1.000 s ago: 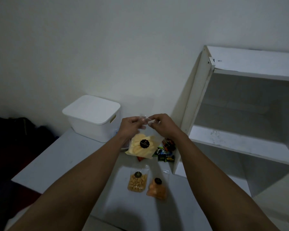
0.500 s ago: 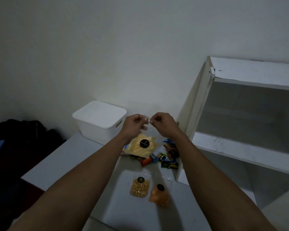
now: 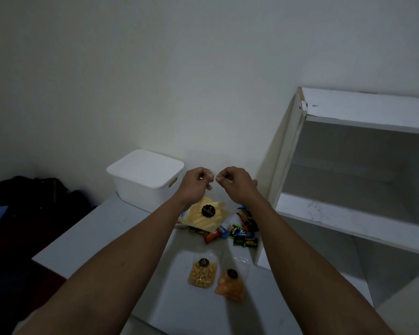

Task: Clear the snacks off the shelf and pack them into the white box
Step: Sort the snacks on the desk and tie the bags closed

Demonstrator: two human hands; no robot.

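Hands meet mid-scene, above the table: your L hand [image 3: 198, 183] and R hand [image 3: 236, 183] both have fingers curled, each pinching the clear top edge of the yellow-stick snack bag [image 3: 205, 215], knuckles nearly touching. Bag hangs tilted below them w/ a round black label facing you, off the table [image 3: 94, 234], over the pile of small wrapped candies [image 3: 242, 234].

White box [image 3: 143, 176] sits at the far L of the table against the wall, lid on, just L of your L hand. White shelf unit [image 3: 348, 215] stands at R; its L side panel is right beside the candies.

Nearer to you, 2 more clear bags lie flat on the table side by side: peanut-coloured snack bag [image 3: 202, 274] on the L, orange snack bag [image 3: 230, 285] on the R, close together; can't tell if they touch. Dark bag [image 3: 34, 192] lies far L, off the table.
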